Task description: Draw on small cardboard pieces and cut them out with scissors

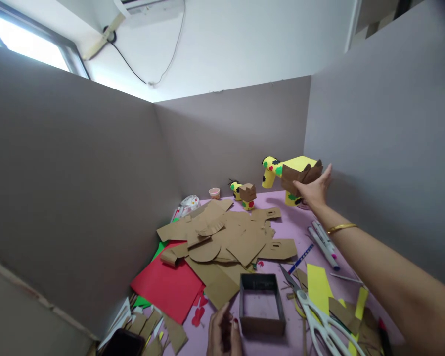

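Yellow figure [300, 162] is near the tabletop's [291, 221] far right corner, perhaps steadied by the right hand [315, 192], fingers spread, grip unclear; the left hand's [220, 330] fingers curl loosely.

Bright yellow, patched with green, black and red, on the larger paper animal [300, 162]; dark brown on the folded piece [289, 178]. Similar patches on the smaller animal [236, 188]. Lilac across the worktop [292, 221], tan on the cardboard scraps [241, 232], solid red on the flat sheet [170, 284], white on the scissors [304, 299].
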`<state>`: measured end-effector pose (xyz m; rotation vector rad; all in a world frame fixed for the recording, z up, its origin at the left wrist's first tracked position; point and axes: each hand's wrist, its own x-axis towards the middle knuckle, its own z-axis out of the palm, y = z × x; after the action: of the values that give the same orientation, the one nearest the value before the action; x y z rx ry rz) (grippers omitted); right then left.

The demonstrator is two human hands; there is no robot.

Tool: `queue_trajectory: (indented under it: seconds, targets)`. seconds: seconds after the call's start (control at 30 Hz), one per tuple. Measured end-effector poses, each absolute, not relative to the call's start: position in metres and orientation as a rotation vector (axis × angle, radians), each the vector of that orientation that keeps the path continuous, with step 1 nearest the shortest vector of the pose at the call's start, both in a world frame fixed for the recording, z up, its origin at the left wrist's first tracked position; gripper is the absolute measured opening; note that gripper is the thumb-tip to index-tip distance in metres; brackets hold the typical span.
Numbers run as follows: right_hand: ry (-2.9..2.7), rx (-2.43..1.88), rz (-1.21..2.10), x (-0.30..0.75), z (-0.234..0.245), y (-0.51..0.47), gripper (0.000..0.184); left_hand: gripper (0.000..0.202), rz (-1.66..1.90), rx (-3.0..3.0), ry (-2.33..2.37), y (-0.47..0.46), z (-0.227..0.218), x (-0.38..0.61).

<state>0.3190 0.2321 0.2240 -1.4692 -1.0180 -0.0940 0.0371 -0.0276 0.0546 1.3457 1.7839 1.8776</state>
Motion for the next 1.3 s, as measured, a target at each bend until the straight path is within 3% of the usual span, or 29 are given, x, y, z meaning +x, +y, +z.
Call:
queue_trajectory:
  seconds: [0.07,0.33,0.4,0.53,0.6,1.3]
  targets:
    - [-1.029,-1.452,-0.126,0.322,0.233,0.218,0.120,0.039,1.844,1.363,1.745,-0.030,0.060,0.035]
    - [-1.003,-1.493,-0.144,0.331,0.228,0.197,0.123,0.038,1.811,1.417,1.678,-0.037,0.066,0.030]
    - [-0.967,-1.518,-0.140,0.328,0.221,0.201,0.115,0.038,1.825,1.399,1.662,-0.035,0.061,0.029]
    - [-0.903,-1.563,-0.148,0.316,0.207,0.213,0.064,0.039,1.873,1.323,1.649,-0.029,0.054,0.032]
    - [-0.882,-1.587,-0.156,0.309,0.201,0.220,0.053,0.038,1.890,1.284,1.659,-0.028,0.054,0.035]
    - [-0.987,-1.652,-0.121,0.309,0.166,0.200,0.045,0.033,1.811,1.397,1.662,-0.031,0.069,0.032]
